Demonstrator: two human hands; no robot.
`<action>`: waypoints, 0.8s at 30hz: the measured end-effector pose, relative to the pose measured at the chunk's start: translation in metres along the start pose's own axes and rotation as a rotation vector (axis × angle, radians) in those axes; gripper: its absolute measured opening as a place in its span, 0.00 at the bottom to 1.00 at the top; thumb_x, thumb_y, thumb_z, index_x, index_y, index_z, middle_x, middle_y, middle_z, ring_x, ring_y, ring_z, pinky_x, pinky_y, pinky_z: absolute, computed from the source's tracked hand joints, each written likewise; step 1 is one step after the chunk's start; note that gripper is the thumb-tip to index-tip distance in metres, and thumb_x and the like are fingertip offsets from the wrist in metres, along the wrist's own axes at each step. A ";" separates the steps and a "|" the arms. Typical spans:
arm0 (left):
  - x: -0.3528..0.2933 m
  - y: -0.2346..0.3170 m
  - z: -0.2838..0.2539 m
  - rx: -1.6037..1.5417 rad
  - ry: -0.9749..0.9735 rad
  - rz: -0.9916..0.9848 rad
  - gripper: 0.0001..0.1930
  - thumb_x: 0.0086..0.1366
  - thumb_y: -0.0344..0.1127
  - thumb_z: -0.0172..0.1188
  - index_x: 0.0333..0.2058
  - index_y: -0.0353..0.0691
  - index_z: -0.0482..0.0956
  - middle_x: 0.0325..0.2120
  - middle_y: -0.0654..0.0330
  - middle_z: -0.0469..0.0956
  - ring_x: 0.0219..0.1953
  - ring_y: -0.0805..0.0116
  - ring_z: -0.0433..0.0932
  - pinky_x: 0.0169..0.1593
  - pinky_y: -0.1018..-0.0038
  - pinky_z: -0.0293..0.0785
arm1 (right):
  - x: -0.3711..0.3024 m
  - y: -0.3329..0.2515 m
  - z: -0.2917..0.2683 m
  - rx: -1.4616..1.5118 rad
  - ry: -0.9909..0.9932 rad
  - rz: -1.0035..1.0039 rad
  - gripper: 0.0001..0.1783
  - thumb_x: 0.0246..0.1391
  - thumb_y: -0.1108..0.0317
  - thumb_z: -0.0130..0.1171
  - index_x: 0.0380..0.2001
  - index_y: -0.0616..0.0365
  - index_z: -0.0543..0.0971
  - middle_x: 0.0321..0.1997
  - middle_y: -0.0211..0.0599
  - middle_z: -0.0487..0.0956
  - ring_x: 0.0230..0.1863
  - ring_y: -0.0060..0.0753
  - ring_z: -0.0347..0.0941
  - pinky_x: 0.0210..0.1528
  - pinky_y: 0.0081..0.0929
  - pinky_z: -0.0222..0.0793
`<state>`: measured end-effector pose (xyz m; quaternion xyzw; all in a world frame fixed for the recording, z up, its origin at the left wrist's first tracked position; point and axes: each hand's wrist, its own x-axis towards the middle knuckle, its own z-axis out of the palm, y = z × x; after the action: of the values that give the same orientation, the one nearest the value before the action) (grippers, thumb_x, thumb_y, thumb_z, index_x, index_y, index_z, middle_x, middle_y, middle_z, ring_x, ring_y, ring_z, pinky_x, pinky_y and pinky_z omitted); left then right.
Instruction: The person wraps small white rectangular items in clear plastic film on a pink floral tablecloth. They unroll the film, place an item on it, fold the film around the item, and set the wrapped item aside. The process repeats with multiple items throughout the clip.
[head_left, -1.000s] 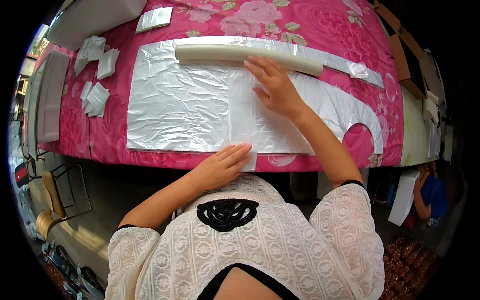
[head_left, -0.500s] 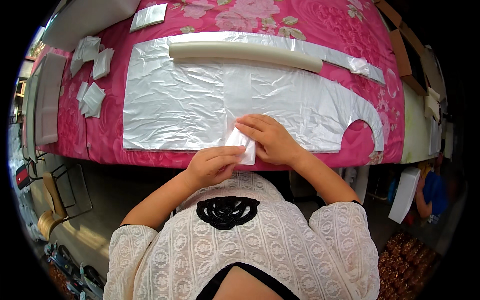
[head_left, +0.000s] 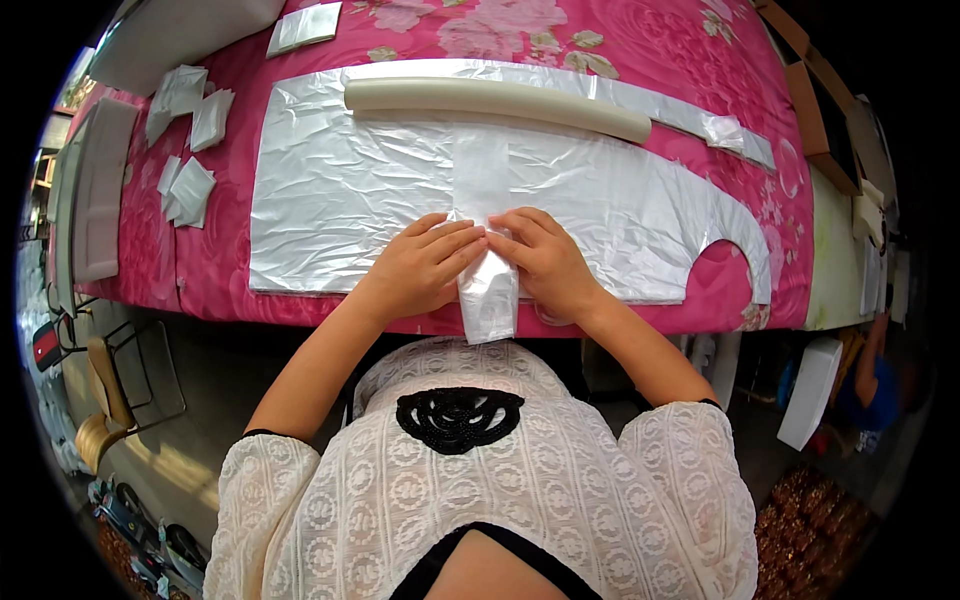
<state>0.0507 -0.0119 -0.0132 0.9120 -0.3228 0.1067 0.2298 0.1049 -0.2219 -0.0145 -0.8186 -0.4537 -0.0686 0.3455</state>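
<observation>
A large sheet of clear plastic film (head_left: pixel 350 190) lies flat on a table covered by a pink flowered cloth (head_left: pixel 560 40). A narrow folded strip of the plastic (head_left: pixel 487 240) runs down its middle and hangs over the near table edge. My left hand (head_left: pixel 420 265) and my right hand (head_left: pixel 545 262) press on that strip side by side, fingertips meeting on it. A long cream roll (head_left: pixel 495 100) lies across the far part of the sheet.
Small folded plastic squares (head_left: pixel 190 185) lie in piles at the left of the table, with another folded piece (head_left: pixel 305 25) at the far edge. A white tray (head_left: pixel 95 190) sits at the left end. Cardboard boxes (head_left: pixel 830 100) stand on the right. A wire rack (head_left: pixel 140 365) stands on the floor at the left.
My right hand came back from the far side of the sheet to the near edge. Both hands now rest together on the folded strip, which hangs lower over the edge.
</observation>
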 end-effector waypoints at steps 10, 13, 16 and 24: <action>0.011 -0.001 0.002 -0.591 -0.009 -0.673 0.22 0.55 0.30 0.57 0.50 0.31 0.70 0.39 0.51 0.77 0.38 0.58 0.78 0.43 0.66 0.71 | 0.020 0.020 -0.009 0.294 -0.150 0.503 0.09 0.47 0.70 0.57 0.33 0.58 0.81 0.24 0.34 0.79 0.29 0.31 0.76 0.32 0.25 0.70; 0.018 -0.007 0.010 -0.738 0.303 -0.784 0.24 0.60 0.34 0.56 0.54 0.32 0.66 0.42 0.48 0.76 0.37 0.59 0.78 0.42 0.67 0.72 | 0.049 0.029 -0.014 0.446 -0.343 0.814 0.11 0.50 0.65 0.56 0.29 0.63 0.81 0.20 0.34 0.78 0.23 0.23 0.75 0.26 0.22 0.68; 0.021 -0.004 0.003 -0.392 0.314 -0.683 0.28 0.59 0.35 0.58 0.56 0.31 0.63 0.55 0.45 0.66 0.55 0.53 0.67 0.54 0.64 0.66 | 0.068 0.036 -0.021 0.535 -0.490 1.018 0.14 0.52 0.62 0.57 0.24 0.64 0.79 0.19 0.32 0.77 0.19 0.20 0.75 0.21 0.19 0.65; 0.021 0.011 0.034 0.098 -0.091 -0.378 0.44 0.58 0.56 0.53 0.62 0.28 0.49 0.64 0.44 0.47 0.68 0.51 0.42 0.66 0.56 0.38 | 0.068 0.040 -0.018 0.638 -0.482 1.083 0.15 0.52 0.59 0.58 0.21 0.60 0.78 0.19 0.31 0.76 0.20 0.19 0.75 0.20 0.17 0.64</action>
<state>0.0613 -0.0476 -0.0313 0.9703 -0.1504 0.0358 0.1861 0.1797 -0.1998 0.0083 -0.7807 -0.0417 0.4365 0.4453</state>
